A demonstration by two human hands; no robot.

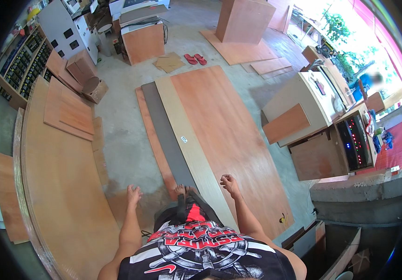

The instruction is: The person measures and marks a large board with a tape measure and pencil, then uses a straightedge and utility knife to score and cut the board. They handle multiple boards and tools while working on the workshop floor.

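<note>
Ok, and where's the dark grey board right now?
In the head view, the dark grey board lies flat just left of centre, between a narrow reddish strip and a pale board, its near end by the person's feet.

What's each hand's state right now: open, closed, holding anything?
Left hand: open, fingers apart, nothing visible in it.
Right hand: fingers curled, no held item visible; whether fully closed cannot be told.

A black shirt [201, 255] — red lettering, white panels, a wheel-shaped print — is worn with bare feet [180, 189].
</note>
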